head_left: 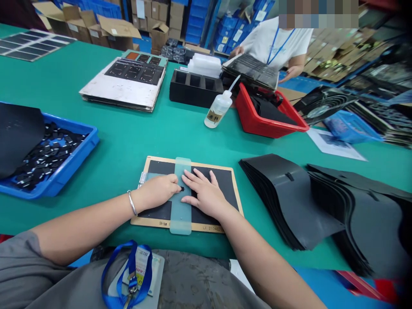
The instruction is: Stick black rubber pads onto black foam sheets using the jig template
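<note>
My left hand (157, 190) is closed in a pinch, its fingertips at a small black piece (182, 189) over a translucent pale-green strip (180, 219). The strip lies upright across a wood-edged board (238, 195) with a black sheet (230, 184) on it. My right hand (206, 193) lies flat with fingers spread, on the black sheet and touching the strip's right side. Part of another translucent piece (151, 176) shows beside my left hand. A silver bangle (131, 203) is on my left wrist.
Left stands a blue tray (69, 174) of small black pieces. Stacks of black sheets (283, 193) lie at right. Beyond are a squeeze bottle (219, 109), a red bin (267, 126), a black divided box (195, 88) and stacked boards (124, 83). Another person (273, 47) holds dark sheets across the table.
</note>
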`<action>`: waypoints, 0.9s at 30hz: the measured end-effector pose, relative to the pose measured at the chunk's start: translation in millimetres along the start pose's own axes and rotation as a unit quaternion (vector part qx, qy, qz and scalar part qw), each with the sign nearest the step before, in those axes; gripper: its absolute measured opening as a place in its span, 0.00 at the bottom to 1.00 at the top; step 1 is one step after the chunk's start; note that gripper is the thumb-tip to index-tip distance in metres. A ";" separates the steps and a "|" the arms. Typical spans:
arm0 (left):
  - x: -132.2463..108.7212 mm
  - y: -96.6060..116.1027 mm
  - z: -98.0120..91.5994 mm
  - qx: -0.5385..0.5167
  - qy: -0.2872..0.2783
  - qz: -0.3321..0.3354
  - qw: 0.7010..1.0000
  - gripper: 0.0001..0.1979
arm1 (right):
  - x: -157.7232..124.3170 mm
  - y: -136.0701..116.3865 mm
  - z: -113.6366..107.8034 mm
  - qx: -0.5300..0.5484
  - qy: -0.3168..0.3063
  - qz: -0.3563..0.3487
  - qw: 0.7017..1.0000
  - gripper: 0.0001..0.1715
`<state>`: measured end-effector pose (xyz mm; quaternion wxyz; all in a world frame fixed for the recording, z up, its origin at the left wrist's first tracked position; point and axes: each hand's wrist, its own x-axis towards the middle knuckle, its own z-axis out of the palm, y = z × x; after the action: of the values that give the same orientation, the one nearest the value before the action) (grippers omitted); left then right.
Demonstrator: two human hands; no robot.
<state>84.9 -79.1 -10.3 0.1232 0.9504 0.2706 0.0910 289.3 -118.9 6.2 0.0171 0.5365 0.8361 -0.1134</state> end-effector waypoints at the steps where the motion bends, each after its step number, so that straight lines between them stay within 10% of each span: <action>1: -0.7 0.0 -0.7 0.013 -0.008 0.005 1.000 0.15 | 0.1 -0.2 -0.3 0.000 -0.001 0.001 1.000 0.41; 27: -5.5 12.3 -8.2 0.084 -0.033 0.037 0.995 0.16 | 1.6 -1.0 -2.6 0.001 -0.013 0.006 1.000 0.39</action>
<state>84.4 -90.7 0.4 0.0480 0.9693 0.2376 0.0412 288.0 -117.4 8.6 0.0280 0.5402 0.8323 -0.1208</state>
